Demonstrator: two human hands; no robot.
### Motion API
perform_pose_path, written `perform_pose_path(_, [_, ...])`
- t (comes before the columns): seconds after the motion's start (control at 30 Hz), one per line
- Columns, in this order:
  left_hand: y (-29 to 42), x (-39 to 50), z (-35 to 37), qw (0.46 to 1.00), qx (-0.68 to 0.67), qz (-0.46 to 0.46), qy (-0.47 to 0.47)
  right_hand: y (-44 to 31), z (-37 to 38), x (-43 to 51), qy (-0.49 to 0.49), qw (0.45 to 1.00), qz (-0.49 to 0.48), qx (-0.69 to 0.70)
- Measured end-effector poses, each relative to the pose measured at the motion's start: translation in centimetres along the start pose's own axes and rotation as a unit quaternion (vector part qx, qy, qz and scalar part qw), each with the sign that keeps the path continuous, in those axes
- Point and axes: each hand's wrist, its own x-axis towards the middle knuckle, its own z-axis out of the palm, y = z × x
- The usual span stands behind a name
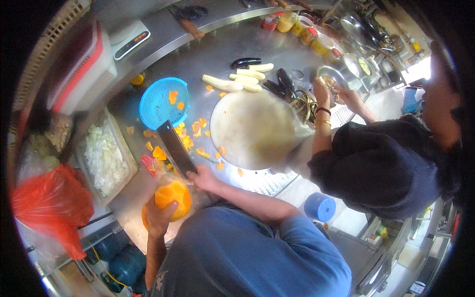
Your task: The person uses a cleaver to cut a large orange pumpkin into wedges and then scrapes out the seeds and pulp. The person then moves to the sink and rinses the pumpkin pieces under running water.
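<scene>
My left hand [159, 216] grips a partly peeled pumpkin [176, 196], its orange flesh cut into flat facets. In my right hand [204, 178] is the handle of a cleaver [176, 149], whose broad dark blade points away from me above the steel counter. Orange peel pieces [159, 153] lie scattered under and around the blade. Just beyond the cleaver, a blue plastic colander [163, 100] leans with a few peel pieces on it. A round chopping board [245, 130] lies to the right of the cleaver.
Peeled eggplants [222, 84] and dark unpeeled ones [284, 80] lie behind the board. At right a co-worker [378, 163] reaches into a metal bowl [328, 72]. A basket [122, 148] of chopped pale vegetable and a red plastic bag [55, 208] are at left. A blue stool [320, 207] stands behind me.
</scene>
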Motion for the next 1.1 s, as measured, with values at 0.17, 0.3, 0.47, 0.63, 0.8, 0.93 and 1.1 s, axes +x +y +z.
perform_pose_path(0.17, [-0.3, 0.4, -0.2, 0.999, 0.026, -0.032, 0.013, -0.1, -2.1, -1.5, 0.031, 0.993, -0.030, -0.109])
perform_pose_path(0.3, [0.4, 0.8, -0.1, 0.995, 0.007, -0.100, -0.006, -1.0, -2.9, -3.9, 0.092, 0.946, -0.196, -0.240])
perform_pose_path(0.47, [0.3, 0.7, 0.2, 0.998, 0.039, -0.051, -0.007, -3.2, -2.6, -7.8, 0.073, 0.903, -0.292, -0.305])
perform_pose_path(0.63, [-3.3, 1.2, 0.8, 0.990, -0.003, 0.141, -0.009, -5.3, -2.0, -9.8, 0.046, 0.802, -0.432, -0.410])
perform_pose_path(0.8, [-7.2, 0.8, 1.0, 0.980, -0.149, 0.130, -0.006, -6.7, -1.1, -9.9, 0.043, 0.738, -0.492, -0.459])
perform_pose_path(0.93, [-8.3, 0.1, 0.0, 0.964, -0.243, 0.105, -0.010, -7.0, -1.2, -9.4, 0.037, 0.722, -0.497, -0.481])
perform_pose_path(1.1, [-6.2, -0.2, -1.3, 0.966, -0.235, 0.106, -0.032, -5.6, -2.2, -8.9, 0.041, 0.724, -0.472, -0.501])
